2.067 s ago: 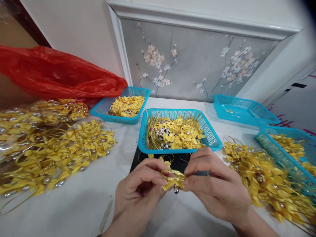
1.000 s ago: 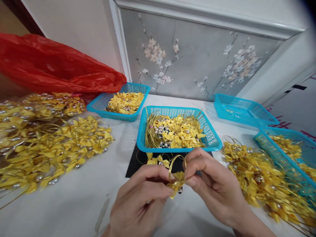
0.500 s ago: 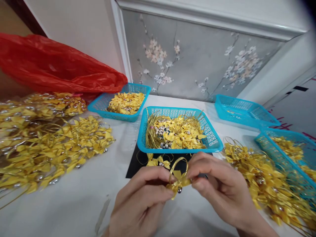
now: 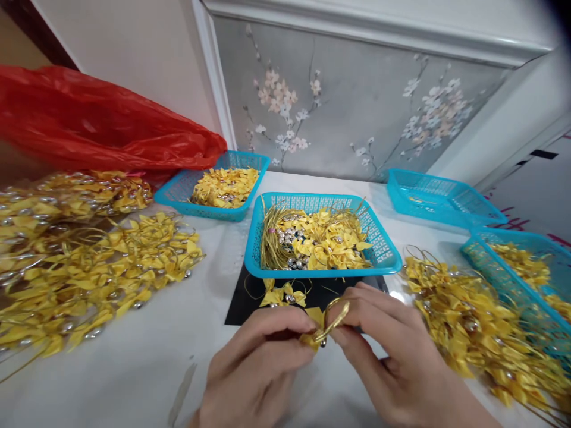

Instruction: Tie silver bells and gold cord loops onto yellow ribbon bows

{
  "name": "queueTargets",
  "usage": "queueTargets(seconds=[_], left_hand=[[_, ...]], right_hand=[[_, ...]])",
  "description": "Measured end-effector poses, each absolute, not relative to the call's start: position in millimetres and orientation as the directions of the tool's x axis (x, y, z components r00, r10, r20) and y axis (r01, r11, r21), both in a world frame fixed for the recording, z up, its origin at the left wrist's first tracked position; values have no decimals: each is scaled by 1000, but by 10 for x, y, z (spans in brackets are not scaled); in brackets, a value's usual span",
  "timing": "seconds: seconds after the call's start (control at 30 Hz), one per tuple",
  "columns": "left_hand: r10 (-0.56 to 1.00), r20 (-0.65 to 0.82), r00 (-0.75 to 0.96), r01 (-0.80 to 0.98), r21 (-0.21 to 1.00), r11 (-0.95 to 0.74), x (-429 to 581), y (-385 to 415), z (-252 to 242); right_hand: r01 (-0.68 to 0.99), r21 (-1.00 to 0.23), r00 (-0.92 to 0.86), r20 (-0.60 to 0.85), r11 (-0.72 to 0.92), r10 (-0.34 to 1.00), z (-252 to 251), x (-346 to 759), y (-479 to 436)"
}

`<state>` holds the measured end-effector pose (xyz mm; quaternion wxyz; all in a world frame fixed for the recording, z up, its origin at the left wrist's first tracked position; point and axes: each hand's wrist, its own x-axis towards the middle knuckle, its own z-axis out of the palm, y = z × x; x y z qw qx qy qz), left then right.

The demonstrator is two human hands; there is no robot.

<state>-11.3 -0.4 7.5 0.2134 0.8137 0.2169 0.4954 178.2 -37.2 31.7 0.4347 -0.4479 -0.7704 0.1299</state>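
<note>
Between my two hands is a yellow ribbon bow [image 4: 311, 340] with a gold cord loop [image 4: 335, 321] and a small silver bead. My left hand [image 4: 263, 362] pinches the bow's left side between thumb and fingers. My right hand [image 4: 388, 348] pinches the loop, which tilts to the right; part of the bow is hidden behind the fingers. Just beyond my hands, more yellow bows [image 4: 282, 293] with silver beads lie on a black mat [image 4: 241, 302]. A blue basket [image 4: 321, 273] behind them holds gold cords, silver beads and yellow bows.
Yellow bows [image 4: 111, 273] are heaped on the white table at left, beside a red plastic bag [image 4: 102, 125]. Another pile [image 4: 468, 315] lies at right. More blue baskets stand at the back left [image 4: 209, 211], back right [image 4: 441, 187] and right edge [image 4: 526, 279].
The cord loop stood upright and now leans right, into my right fingers. My right hand has moved slightly left and its grip has shifted from the bow's right side to the loop.
</note>
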Motion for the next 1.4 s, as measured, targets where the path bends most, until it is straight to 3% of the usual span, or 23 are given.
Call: queueTargets(seconds=[0.43, 0.7, 1.0, 1.4], left_hand=[[740, 599, 305, 99, 753, -651, -69, 1, 25], [629, 715, 305, 122, 626, -770, -65, 52, 5], [587, 742, 324, 80, 597, -798, -74, 20, 32], [576, 745, 335, 60, 594, -802, -96, 28, -4]], right_hand=[[529, -608, -175, 604, 592, 778, 309, 1855, -332], [528, -584, -157, 646, 616, 747, 337, 1763, -322], [580, -555, -181, 627, 597, 758, 249, 1723, -328], [508, -708, -147, 491, 491, 859, 276, 1767, -325]])
